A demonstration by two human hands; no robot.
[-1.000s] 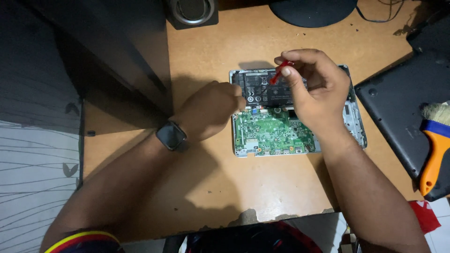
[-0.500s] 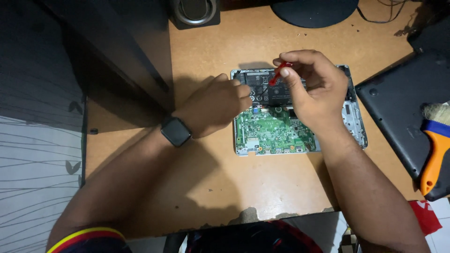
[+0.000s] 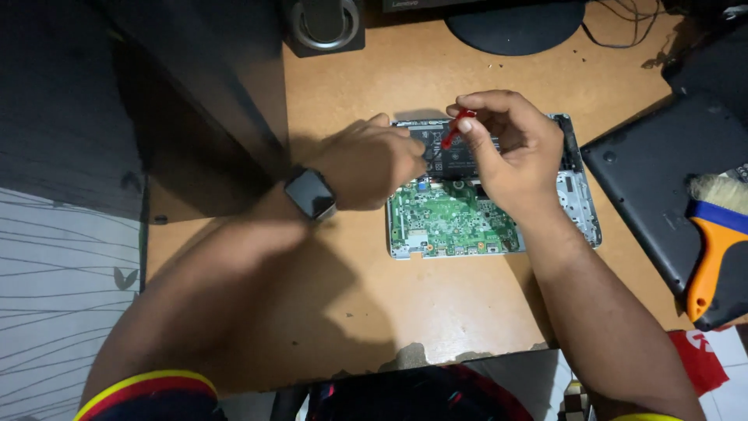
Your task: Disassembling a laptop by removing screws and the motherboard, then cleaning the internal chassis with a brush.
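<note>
An opened laptop base (image 3: 578,204) lies on the wooden desk, its green circuit board (image 3: 452,218) bare and a black battery (image 3: 460,160) along its far edge. My right hand (image 3: 510,152) pinches a small red-handled screwdriver (image 3: 455,129) over the battery. My left hand (image 3: 366,160), with a dark smartwatch (image 3: 310,195) on the wrist, rests on the laptop's far left corner, fingers curled against the battery's left end.
A black laptop bottom cover (image 3: 662,187) lies to the right with an orange-handled brush (image 3: 717,249) on it. A speaker (image 3: 323,23) and a monitor stand (image 3: 514,23) sit at the desk's back. A dark panel (image 3: 195,101) borders the left.
Both hands stay over the battery. The view has shifted slightly, and my left hand has edged closer to the battery's left end.
</note>
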